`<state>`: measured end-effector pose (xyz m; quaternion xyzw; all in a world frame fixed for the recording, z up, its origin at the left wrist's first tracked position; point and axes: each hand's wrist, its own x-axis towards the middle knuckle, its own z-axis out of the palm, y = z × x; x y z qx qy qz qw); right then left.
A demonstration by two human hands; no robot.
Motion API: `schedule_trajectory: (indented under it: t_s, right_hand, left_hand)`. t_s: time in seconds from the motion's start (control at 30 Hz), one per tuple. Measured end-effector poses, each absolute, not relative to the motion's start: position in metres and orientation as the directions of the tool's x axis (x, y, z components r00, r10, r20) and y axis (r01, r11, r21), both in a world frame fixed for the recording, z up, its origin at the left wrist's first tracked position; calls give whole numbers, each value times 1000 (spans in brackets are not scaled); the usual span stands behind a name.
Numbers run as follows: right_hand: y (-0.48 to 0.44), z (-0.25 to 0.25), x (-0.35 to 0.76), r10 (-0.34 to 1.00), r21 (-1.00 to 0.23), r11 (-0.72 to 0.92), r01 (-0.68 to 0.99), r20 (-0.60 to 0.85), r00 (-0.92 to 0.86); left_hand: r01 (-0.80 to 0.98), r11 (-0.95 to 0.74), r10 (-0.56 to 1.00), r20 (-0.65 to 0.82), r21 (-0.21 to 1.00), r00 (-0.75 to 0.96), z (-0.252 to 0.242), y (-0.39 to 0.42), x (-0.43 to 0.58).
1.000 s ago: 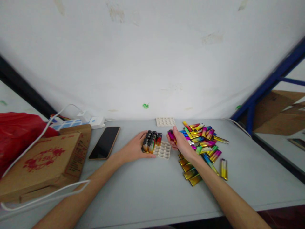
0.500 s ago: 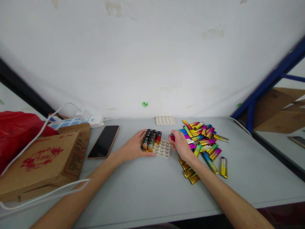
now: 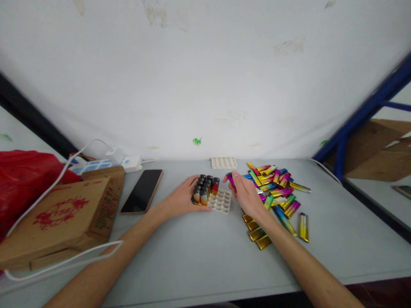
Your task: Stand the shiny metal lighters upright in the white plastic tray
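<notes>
Gripping a magenta lighter (image 3: pixel 230 178) between thumb and fingertips, the right hand (image 3: pixel 245 194) is shown just right of the white slotted tray (image 3: pixel 221 202), the lighter's long axis tilted up and leftward toward the tray's vacant right-hand slots. The left hand (image 3: pixel 180 199) is laid against the tray's left side, fingers curled beside the upright lighters (image 3: pixel 205 188) already seated. Loose lighters (image 3: pixel 276 188) are heaped further right on the table (image 3: pixel 192 252).
</notes>
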<state>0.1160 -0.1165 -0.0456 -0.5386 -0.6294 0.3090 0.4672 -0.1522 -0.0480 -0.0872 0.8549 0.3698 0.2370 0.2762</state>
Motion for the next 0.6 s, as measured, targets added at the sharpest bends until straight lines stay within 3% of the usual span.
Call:
schedule_trajectory:
  t_s: [0.13, 0.27, 0.5, 0.6]
  right_hand:
    - [-120, -40, 120, 905, -718, 387, 579, 416, -90]
    - [-118, -39, 120, 835, -603, 501, 621, 526, -163]
    - [-118, -46, 119, 881, -657, 461, 597, 420, -219]
    - [-116, -52, 120, 876, -603, 462, 651, 426, -227]
  left_hand:
    - [482, -589, 752, 221, 649, 621, -87, -48, -152]
    - [486, -587, 758, 228, 647, 611, -89, -48, -152]
    - [490, -584, 758, 221, 647, 613, -90, -48, -152]
    - [488, -594, 753, 230, 640, 616, -90, -48, -153]
